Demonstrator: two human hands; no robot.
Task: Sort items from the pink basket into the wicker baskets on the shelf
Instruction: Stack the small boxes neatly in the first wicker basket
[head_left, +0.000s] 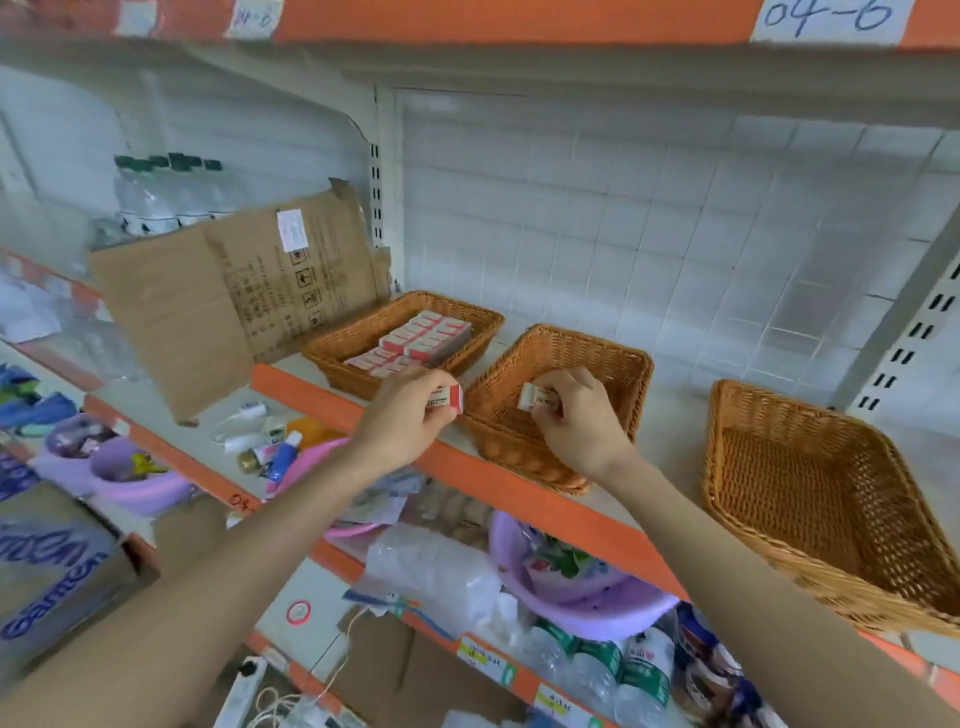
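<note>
Three wicker baskets stand on the shelf. The left basket (363, 332) holds several red-and-white eraser boxes (421, 338). My left hand (405, 415) pinches a red-and-white 2B eraser (447, 401) just in front of that basket, above the orange shelf edge. My right hand (576, 421) holds a white 2B eraser (535, 399) over the inside of the middle basket (613, 364). The right basket (810, 478) has nothing in it. A pink basket (306, 457) with small items sits on the lower shelf, partly hidden behind my left forearm.
A flattened cardboard sheet (234, 301) leans left of the baskets, with water bottles (156, 197) behind it. Purple tubs (582, 592) and more bottles fill the lower shelves. The orange shelf lip (509, 493) runs diagonally under both hands.
</note>
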